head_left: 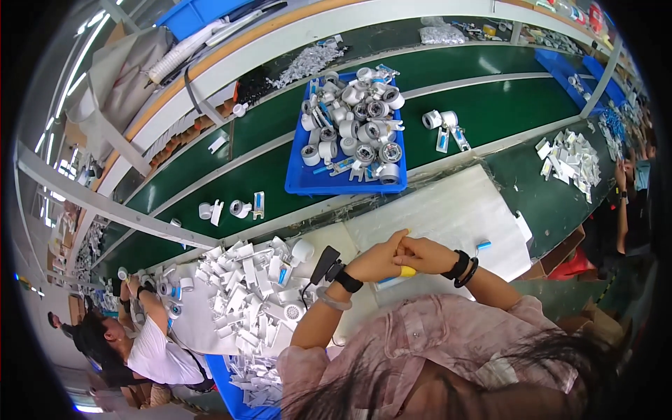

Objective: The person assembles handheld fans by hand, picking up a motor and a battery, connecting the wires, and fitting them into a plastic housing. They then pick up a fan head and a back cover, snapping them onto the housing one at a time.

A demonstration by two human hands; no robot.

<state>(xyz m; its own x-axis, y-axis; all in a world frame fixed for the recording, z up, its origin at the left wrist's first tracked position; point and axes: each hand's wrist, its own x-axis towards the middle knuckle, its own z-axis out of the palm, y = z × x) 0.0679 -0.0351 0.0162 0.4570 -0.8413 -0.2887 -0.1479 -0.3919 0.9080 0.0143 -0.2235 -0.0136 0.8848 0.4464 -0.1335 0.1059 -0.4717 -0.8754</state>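
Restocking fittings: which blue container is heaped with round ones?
The blue tray on the green belt: only it shows piled round fittings; the lower blue bin holds flatter pieces.

Tube lights (pixel 82 59) glowed brightly at the upper left. Pale glare patches marked the green belt (pixel 521 101). Straight edges bowed toward the black rim.

The left hand (pixel 378 259) and right hand (pixel 430 255) meet above a white sheet (pixel 448 210) on the bench (pixel 546 199); a yellow item (pixel 408 271) shows between them. Loose white parts (pixel 252 274) are heaped at left. Beyond, a blue tray (pixel 343 189) holds piled white cylindrical assemblies (pixel 350 128).
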